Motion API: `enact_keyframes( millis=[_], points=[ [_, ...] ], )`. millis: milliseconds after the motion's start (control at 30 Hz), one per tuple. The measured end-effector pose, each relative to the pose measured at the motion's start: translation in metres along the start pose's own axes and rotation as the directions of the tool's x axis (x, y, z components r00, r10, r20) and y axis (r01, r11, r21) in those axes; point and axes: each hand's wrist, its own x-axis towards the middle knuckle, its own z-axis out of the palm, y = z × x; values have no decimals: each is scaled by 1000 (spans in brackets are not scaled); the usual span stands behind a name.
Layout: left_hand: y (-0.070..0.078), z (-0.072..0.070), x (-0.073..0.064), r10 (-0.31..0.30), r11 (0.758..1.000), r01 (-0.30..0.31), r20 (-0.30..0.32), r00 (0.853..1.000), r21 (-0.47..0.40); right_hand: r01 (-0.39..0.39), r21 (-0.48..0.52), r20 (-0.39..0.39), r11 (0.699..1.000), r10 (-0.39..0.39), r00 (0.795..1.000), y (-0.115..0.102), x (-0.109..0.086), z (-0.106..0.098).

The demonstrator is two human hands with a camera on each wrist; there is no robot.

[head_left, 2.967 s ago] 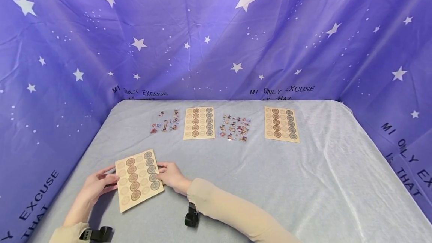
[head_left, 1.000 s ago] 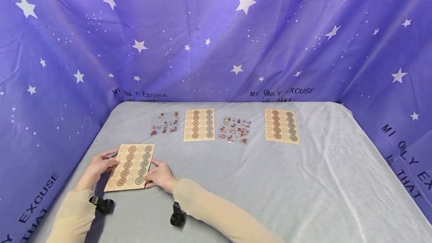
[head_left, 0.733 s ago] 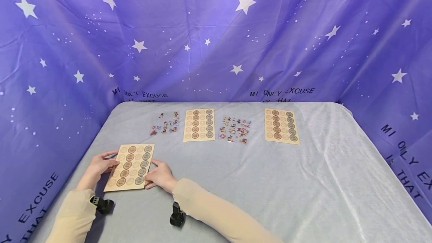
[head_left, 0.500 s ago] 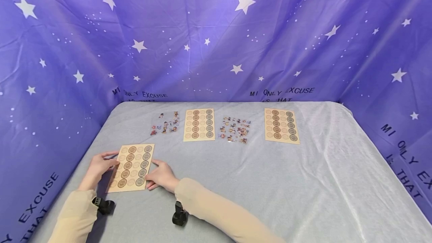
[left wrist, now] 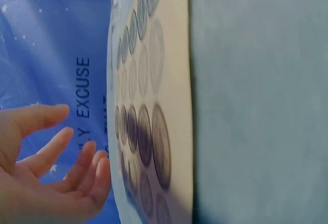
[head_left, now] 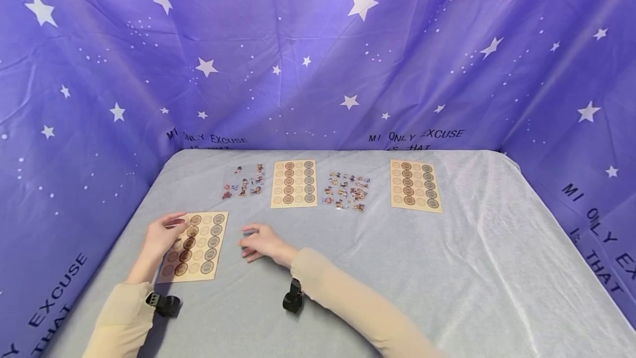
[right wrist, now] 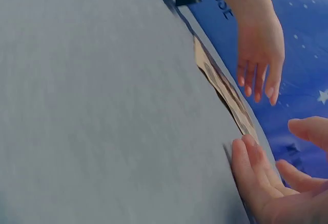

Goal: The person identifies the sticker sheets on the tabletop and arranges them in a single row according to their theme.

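Hovering over the left edge of the near sticker sheet (head_left: 201, 247), the left hand (head_left: 163, 237) shows on my feed with its fingers gently bent and spread, thumb apart, and a shadow cast on the printed circles. That sheet, beige with brown and grey rounds, lies flat on the grey table (head_left: 447, 280), and I take it as my landmark. To the right of it, well clear of its edge, I have the right hand (head_left: 265, 243), fingers loosely curved and thumb held away from them; whether it touches the cloth I cannot tell. Each wrist carries a black camera, the left one (head_left: 168, 305) just below the sheet, the right one (head_left: 293, 299) to its lower right. Beyond the sheet I see a clear sticker sheet (head_left: 244, 185), then rightward a middle beige sheet (head_left: 293, 184), a second clear sheet (head_left: 343, 192) and a far-right beige sheet (head_left: 416, 185).
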Motion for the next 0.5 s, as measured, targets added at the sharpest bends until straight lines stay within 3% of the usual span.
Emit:
enact_keyframes(
  millis=[67, 200, 333, 500],
  points=[
    [-7, 6, 5, 37, 999, -36, 30, 999, -18, 13, -2, -3, 1000, -13, 1000, -2, 0, -7],
    [-17, 18, 14, 79, 986, -68, 74, 994, -150, 19, 9, -30, 1000, -19, 999, -6, 0, -21],
    [-6, 26, 13, 92, 962, -54, 129, 987, -268, 25, 13, -64, 1000, -24, 998, -9, 2, -35],
    [14, 36, 9, 67, 960, -13, 184, 981, -279, 49, 1, -83, 999, -49, 995, -13, 0, -51]
  ],
)
